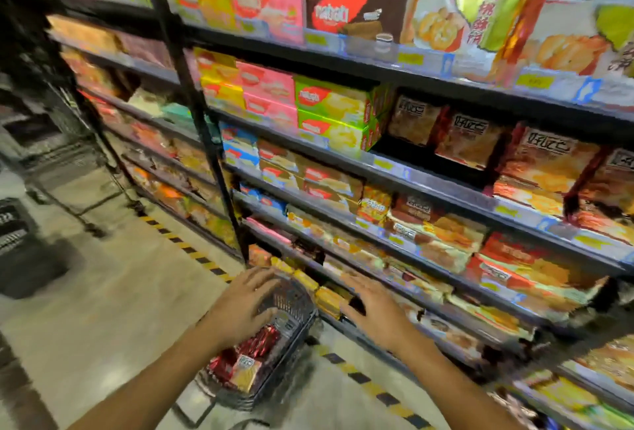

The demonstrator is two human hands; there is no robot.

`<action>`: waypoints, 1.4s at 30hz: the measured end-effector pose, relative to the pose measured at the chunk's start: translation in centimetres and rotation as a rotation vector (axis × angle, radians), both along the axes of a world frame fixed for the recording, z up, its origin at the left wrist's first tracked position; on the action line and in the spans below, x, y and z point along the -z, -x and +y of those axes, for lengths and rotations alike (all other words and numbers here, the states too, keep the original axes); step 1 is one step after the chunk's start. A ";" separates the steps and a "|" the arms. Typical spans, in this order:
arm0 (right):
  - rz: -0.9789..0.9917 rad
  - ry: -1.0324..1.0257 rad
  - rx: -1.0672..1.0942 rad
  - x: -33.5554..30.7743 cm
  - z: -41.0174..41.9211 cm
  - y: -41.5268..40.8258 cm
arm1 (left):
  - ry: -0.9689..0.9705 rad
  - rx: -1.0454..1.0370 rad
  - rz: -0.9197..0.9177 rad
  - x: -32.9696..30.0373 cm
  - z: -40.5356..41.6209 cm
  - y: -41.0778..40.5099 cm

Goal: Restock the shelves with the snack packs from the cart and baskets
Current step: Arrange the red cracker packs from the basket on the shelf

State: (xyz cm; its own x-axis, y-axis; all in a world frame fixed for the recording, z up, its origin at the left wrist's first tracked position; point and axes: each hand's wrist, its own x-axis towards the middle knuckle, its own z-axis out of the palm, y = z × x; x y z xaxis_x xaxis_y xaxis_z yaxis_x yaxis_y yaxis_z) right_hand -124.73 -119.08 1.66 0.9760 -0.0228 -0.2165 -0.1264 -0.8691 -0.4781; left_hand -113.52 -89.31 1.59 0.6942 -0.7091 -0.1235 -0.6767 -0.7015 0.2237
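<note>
Lying in basket (291, 323): red snack packs (247, 357)

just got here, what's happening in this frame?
A person is restocking snack shelves. Both hands are empty with fingers spread: the left hand is over a dark basket on the floor that holds red-and-gold snack packs, and the right hand is out toward the low shelves. Nothing is gripped at this moment. The shelves above look mostly full of boxed and bagged snacks. The picture is blurred, so finer detail is unclear.
</note>
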 end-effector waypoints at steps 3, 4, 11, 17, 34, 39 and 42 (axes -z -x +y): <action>0.081 -0.009 -0.017 2.2 6.9 -1.5 | -0.051 -0.055 0.087 4.1 8.5 0.0; 0.114 -0.003 -0.035 2.8 9.0 -1.9 | -0.045 -0.064 0.112 5.3 11.0 0.1; 0.316 -0.086 0.021 7.9 18.0 -2.9 | -0.129 -0.137 0.316 14.9 24.6 -0.5; 0.422 -0.070 0.030 10.7 20.2 -4.8 | -0.192 -0.170 0.394 18.1 26.8 -2.0; 0.765 -0.366 0.283 29.7 20.5 -18.2 | -0.304 -0.157 0.594 27.6 21.0 -16.1; 0.785 -0.512 0.481 38.0 22.2 -21.5 | -0.249 -0.132 0.660 35.5 20.2 -19.8; 0.827 -0.595 0.615 44.4 24.0 -23.5 | -0.240 -0.085 0.683 41.0 19.9 -21.7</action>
State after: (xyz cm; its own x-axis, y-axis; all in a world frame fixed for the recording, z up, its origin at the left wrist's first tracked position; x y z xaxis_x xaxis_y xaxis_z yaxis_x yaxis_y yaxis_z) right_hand -101.25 -95.09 -42.77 0.3959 -0.1216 -0.9102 -0.9043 -0.2241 -0.3634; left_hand -91.87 -69.42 -39.42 0.4585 -0.5550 -0.6940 -0.3823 -0.8282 0.4098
